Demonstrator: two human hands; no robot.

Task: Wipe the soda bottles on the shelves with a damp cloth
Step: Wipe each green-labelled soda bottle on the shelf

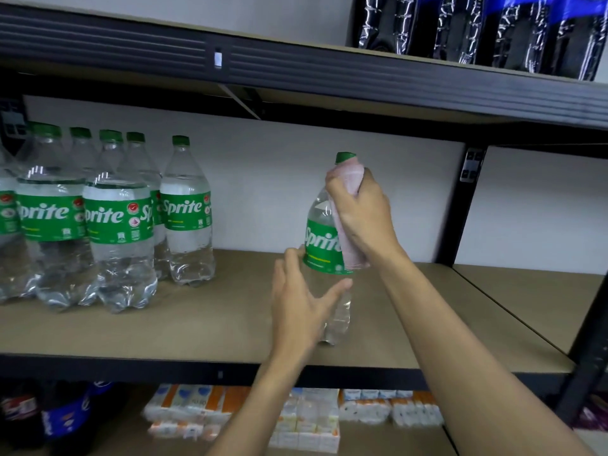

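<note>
At your far left, a cluster of Sprite bottles point(112, 218) stands upright toward the back of the middle shelf point(214, 311), packed against one another. They are likely the stock either waiting for the cloth or already wiped, and nothing here says which.

Well apart from them, to the right, you have 1 bottle point(320, 245) singled out nearer the shelf's front edge, which gives both hands room around it. Your left hand point(302, 301) is spread wide, with the fingers straight against the bottle's left side and the thumb laid across the clear body just under the green label. That reads as a brace, there to stop the bottle turning or tipping. The bottle leans slightly, and I cannot tell whether its base sits on the board or just above it.

Your right hand point(362, 212) is curled tightly round a pink cloth point(350, 174) wrapped over the neck and shoulder, just below the green cap point(345, 157). A tail of the cloth hangs down beside the label. Held so, the cloth covers the whole round of the neck, so a twist or downward pull would likely wipe it in 1 pass. Squeeze too hard and the bottle could slip off that flat left hand.
</note>
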